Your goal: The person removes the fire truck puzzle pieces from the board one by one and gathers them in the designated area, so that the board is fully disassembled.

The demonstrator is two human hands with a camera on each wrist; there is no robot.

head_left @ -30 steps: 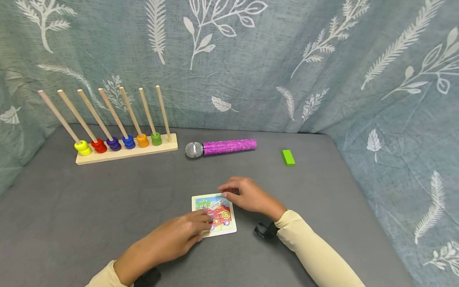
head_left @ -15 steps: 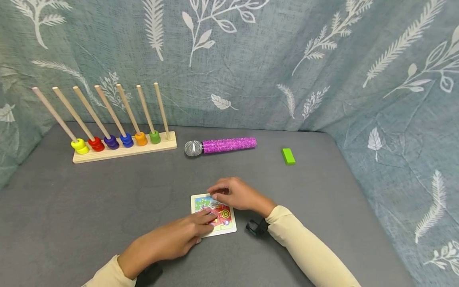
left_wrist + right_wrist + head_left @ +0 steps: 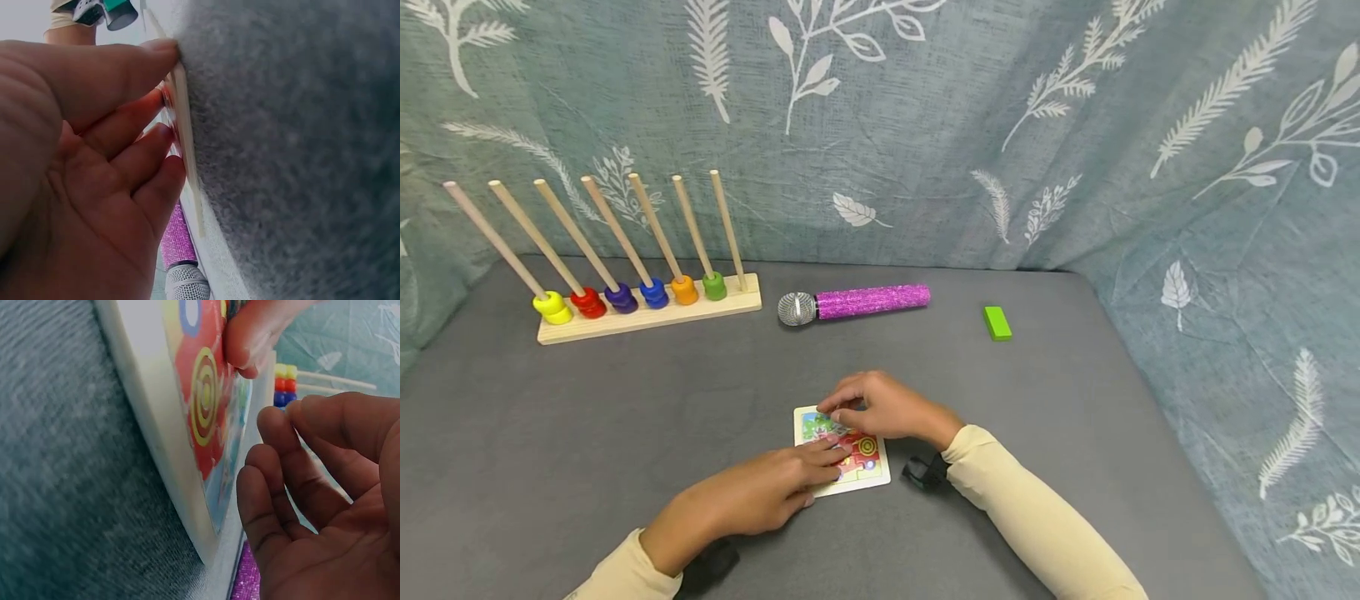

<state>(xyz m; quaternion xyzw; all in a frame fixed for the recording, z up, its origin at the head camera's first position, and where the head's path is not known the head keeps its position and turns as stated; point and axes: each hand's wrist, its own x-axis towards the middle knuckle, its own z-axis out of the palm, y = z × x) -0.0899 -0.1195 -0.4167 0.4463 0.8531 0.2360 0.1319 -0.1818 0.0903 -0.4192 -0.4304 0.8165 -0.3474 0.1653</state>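
Observation:
A small square jigsaw puzzle with a pale frame and a red fire truck picture lies on the grey table. My left hand rests on its left part, fingers stretched over the pieces. In the left wrist view, the thumb touches the near edge of the puzzle's frame. My right hand is over the top edge, partly covering the picture. Its fingers are loosely bent in the right wrist view, with nothing seen between thumb and fingertips.
Behind the hands lies a microphone with a glittery purple handle. A wooden peg rack with coloured rings stands back left. One green block is at back right. A leaf-patterned curtain hangs behind the table.
My right hand has moved left along the puzzle's top edge, covering more of the picture. The left hand stays on the puzzle; its fingers have slid slightly farther over it. The head view has shifted slightly.

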